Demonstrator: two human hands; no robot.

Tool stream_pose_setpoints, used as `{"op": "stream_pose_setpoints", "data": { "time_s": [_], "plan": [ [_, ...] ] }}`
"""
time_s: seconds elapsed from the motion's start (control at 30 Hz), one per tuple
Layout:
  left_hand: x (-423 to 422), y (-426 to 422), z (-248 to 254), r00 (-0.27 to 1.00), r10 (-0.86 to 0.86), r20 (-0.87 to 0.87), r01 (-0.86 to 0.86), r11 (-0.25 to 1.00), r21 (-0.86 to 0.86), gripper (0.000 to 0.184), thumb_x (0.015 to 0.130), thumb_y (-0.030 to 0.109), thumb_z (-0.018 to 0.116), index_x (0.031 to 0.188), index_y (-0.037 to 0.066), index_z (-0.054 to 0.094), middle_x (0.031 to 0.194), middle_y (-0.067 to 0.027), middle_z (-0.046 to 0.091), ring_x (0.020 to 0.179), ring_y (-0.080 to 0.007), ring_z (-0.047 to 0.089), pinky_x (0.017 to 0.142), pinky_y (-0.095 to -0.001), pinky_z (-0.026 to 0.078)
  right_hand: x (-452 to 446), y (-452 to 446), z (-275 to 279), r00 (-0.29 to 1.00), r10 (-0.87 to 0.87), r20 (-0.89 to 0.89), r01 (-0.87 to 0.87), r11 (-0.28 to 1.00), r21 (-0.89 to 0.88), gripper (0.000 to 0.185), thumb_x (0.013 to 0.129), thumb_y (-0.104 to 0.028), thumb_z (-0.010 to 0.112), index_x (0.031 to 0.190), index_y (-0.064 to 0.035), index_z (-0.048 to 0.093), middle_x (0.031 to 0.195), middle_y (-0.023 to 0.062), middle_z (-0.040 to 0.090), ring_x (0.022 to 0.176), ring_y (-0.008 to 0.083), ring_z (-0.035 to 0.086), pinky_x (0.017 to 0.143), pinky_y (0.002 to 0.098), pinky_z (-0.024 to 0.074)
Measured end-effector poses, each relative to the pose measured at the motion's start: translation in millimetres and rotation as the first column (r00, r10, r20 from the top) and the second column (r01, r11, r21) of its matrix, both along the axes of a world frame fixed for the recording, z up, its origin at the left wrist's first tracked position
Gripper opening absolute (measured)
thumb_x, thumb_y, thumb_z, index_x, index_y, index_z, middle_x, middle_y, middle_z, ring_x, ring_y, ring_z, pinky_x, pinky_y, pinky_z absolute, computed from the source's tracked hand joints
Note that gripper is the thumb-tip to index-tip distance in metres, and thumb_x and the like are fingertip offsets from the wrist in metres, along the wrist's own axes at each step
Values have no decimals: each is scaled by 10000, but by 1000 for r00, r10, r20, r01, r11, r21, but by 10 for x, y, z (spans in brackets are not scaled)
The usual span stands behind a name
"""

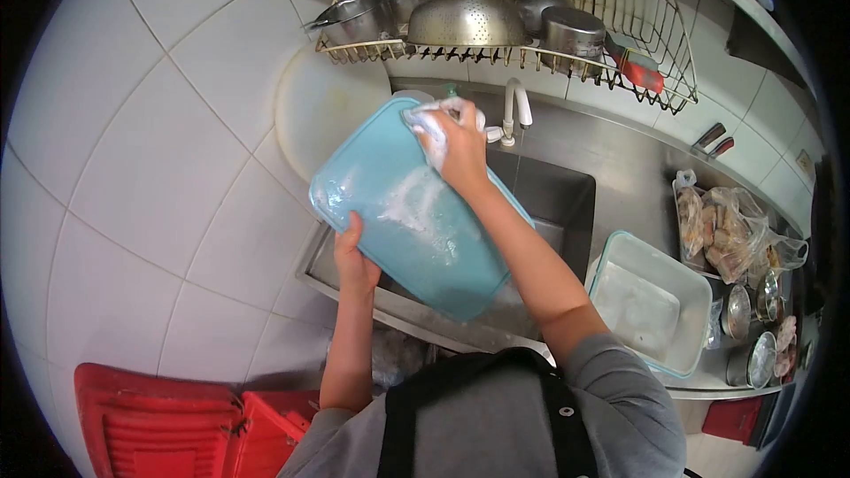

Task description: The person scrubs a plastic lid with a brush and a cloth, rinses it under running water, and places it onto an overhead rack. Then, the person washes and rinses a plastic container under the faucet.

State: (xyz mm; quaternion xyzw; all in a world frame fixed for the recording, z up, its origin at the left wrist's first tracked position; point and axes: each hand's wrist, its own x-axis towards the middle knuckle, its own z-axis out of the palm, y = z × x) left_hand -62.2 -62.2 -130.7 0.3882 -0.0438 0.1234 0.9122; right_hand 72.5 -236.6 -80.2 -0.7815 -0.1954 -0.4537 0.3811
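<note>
A light-blue rectangular plastic lid (425, 248) is held tilted above the sink (571, 204), with white suds smeared over its middle. My left hand (352, 257) grips its lower-left edge, thumb on top and the other fingers hidden beneath. Near the lid's upper corner, my right hand (460, 150) is closed around a foamy white cloth (430, 128) and presses it to the surface. Just behind that hand stands the white faucet (516, 111); I cannot make out any running water.
A pale plastic tub (651, 301) with a blue rim sits on the counter at right. Beyond it are bagged food (730, 230) and metal containers (753, 358). Overhead, a wire rack (682, 62) holds pots and a colander (469, 22). A red plastic object (168, 425) stands lower left.
</note>
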Motion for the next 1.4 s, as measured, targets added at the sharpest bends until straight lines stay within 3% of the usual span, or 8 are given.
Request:
{"op": "stream_pose_setpoints", "data": {
  "time_s": [0.27, 0.37, 0.47, 0.67, 0.77, 1.03, 1.17, 1.4],
  "plan": [
    [-117, 77, -156, 997, 59, 53, -56, 997, -62, 599, 1007, 399, 459, 1442, 9, 324, 1385, -173, 481, 1225, -296, 515, 1037, -472, 411, 185, -437, -400, 902, 350, -251, -308, 932, 192, 362, 829, -253, 731, 1128, -61, 662, 1025, 182, 676, 956, 331, 643, 835, 393, 506],
    [-231, 477, -70, 973, -230, 20, 230, 973, 38, 585, 1008, 399, 468, 1434, 12, 363, 1375, -169, 499, 1215, -279, 524, 1030, -434, 421, 217, -628, -169, 855, 475, -210, -470, 879, 76, 337, 856, -214, 717, 1142, -47, 657, 1087, 137, 671, 992, 269, 633, 869, 354, 491],
    [-250, 540, 10, 955, 35, -296, 101, 896, 433, 536, 1012, 403, 472, 1359, -5, 466, 1275, -153, 577, 1121, -260, 571, 972, -364, 447, 205, -503, -187, 778, 548, -309, -580, 815, -14, 338, 846, -217, 726, 1141, -65, 661, 1080, 135, 659, 992, 288, 628, 870, 373, 492],
    [-576, 745, -887, 757, 634, -157, -78, 326, 942, 543, 1015, 435, 454, 1027, -91, 586, 922, -226, 651, 823, -249, 610, 765, -371, 474, -100, 161, -1006, 786, 442, -433, -541, 831, -133, 310, 827, -225, 724, 1113, -123, 660, 1135, 140, 608, 1043, 355, 580, 876, 420, 490],
    [-802, 924, -1485, 676, 709, -201, -74, 337, 939, 580, 1012, 437, 446, 896, -107, 612, 802, -259, 636, 743, -328, 620, 724, -428, 465, -202, 509, -1748, 888, 329, -320, -413, 878, -242, 308, 802, -185, 719, 1104, -163, 662, 1216, 122, 574, 1094, 382, 527, 872, 438, 496],
    [-1174, 974, -2225, 407, 861, -306, -126, 385, 914, 640, 1020, 475, 352, 947, -97, 630, 914, -309, 642, 881, -422, 633, 786, -464, 466, -1139, 878, -2574, 709, 231, -666, -554, 767, -324, 318, 820, -239, 695, 1133, -202, 656, 1174, 121, 556, 1011, 393, 532, 807, 459, 511],
    [-1122, 982, -2242, 357, 897, -260, -16, 285, 958, 586, 1021, 449, 336, 981, -65, 614, 939, -330, 634, 929, -484, 606, 794, -518, 466, -1766, 1098, -2370, 610, 456, -648, -742, 616, -265, 254, 837, -282, 655, 1075, -202, 693, 1119, 149, 576, 986, 398, 552, 793, 461, 509],
    [-1156, 863, -2100, 323, 895, -307, 84, 297, 951, 589, 1028, 440, 324, 972, -73, 608, 915, -315, 635, 894, -494, 600, 783, -531, 452, -803, 1398, -2707, 577, 215, -788, -601, 766, -231, 220, 855, -295, 581, 1020, -229, 710, 1027, 196, 603, 941, 403, 598, 794, 492, 495]
  ]
}}
